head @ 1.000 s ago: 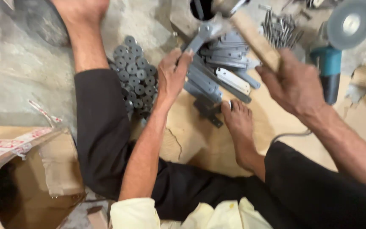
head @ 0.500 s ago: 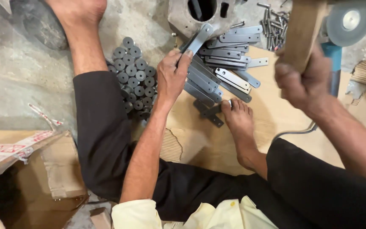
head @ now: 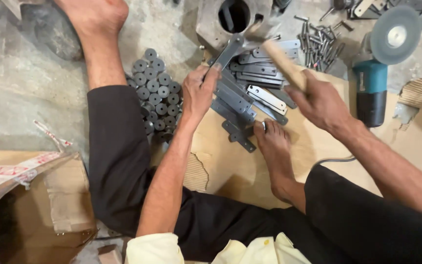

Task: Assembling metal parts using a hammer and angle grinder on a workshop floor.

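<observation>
Rough concrete floor (head: pixel 20 93) spreads under a person seated on flattened cardboard (head: pixel 230 166), legs out to either side.

Left hand (head: pixel 199 93) is closed around the lower end of a flat grey metal strip (head: pixel 228 51), holding it tilted so its upper end rests against a grey metal block with a round hole (head: pixel 233 17). Right hand (head: pixel 321 102) is wrapped tight around a wooden handle (head: pixel 284 63), which angles up and left so that its blurred far end sits just beside the strip's top; the head of the tool cannot be made out.

Below and between both hands lies a heap of similar flat strips (head: pixel 247 95), some with holes, spilling over the cardboard; the right foot (head: pixel 272 144) presses on the nearest ones. Left of the left hand, a pile of dark round discs (head: pixel 155 90) rests against the left leg. Beyond the strips is a scatter of nails or pins (head: pixel 313 41). To the right lies a teal angle grinder (head: pixel 374 85) with its grey disc up. An open cardboard box (head: pixel 30 205) stands at lower left.
</observation>
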